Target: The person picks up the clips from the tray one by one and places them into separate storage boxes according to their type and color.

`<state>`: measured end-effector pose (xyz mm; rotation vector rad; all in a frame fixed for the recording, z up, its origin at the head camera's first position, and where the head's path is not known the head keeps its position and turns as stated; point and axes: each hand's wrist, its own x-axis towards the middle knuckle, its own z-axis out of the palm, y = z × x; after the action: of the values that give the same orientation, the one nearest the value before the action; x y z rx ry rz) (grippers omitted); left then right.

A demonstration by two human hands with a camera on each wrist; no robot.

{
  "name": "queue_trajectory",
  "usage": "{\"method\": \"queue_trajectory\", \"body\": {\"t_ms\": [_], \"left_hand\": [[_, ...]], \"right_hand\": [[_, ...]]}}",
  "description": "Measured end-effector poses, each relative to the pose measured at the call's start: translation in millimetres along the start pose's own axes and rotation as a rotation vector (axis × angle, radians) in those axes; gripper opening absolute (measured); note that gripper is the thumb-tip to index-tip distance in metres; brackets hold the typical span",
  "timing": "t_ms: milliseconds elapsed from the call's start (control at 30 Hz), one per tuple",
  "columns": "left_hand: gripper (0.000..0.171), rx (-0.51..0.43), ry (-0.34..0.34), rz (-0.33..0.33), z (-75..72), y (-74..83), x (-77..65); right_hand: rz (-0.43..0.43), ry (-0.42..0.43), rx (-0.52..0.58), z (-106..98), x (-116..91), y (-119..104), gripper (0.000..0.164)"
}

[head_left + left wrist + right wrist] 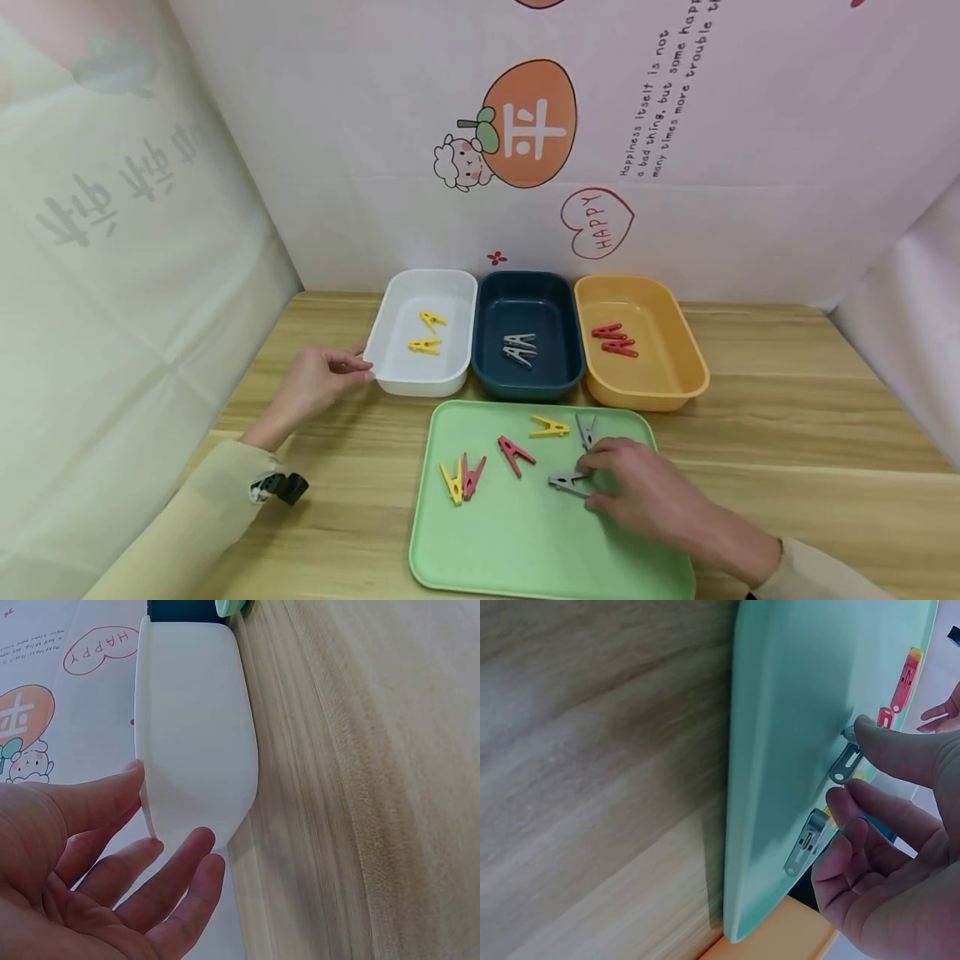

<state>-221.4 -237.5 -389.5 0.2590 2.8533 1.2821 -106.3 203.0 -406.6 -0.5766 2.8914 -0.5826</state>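
I have the grey clothespin (558, 480) near the middle of the green tray (525, 550), its splayed legs pointing towards three o'clock, at the right hand (637, 483). That grip is part-closed, thumb and fingers curled round the legs; how hard they press I cannot tell. The left hand (318, 379), at ten o'clock from the tray, touches the near corner of the white bin (420, 388); its grip is loose and parted, clasping nothing.

On the tray I also see a second grey clothespin (589, 435) at one o'clock, a yellow one (551, 427) at twelve and a red one (514, 454) at eleven, with a yellow and red pair towards ten.

I judge the pin light, stiff, smooth plastic, hardly fragile. It looks sprung, so squeezing both legs would likely shift its shape and might let it twist out. I would favour a gentle pinch across the body near the pivot. The white bin looks light and rigid too; a fingertip on its rim should steady it.
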Motion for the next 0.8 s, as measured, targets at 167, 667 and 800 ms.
{"method": "queue_trajectory", "body": {"t_ms": [167, 667, 800], "left_hand": [[0.006, 0.002, 0.006, -0.001, 0.3, -1.2, -0.1], [0.003, -0.014, 0.011, 0.012, 0.4, -0.2, 0.3], [0.004, -0.013, 0.008, 0.009, 0.3, 0.0, 0.1]], "right_hand": [[0.053, -0.022, 0.013, -1.3, 0.7, 3.9, 0.028], [0.108, -0.045, 0.016, -4.8, -1.9, 9.5, 0.031], [0.105, -0.039, 0.024, -3.9, -3.9, 10.9, 0.033]]}}
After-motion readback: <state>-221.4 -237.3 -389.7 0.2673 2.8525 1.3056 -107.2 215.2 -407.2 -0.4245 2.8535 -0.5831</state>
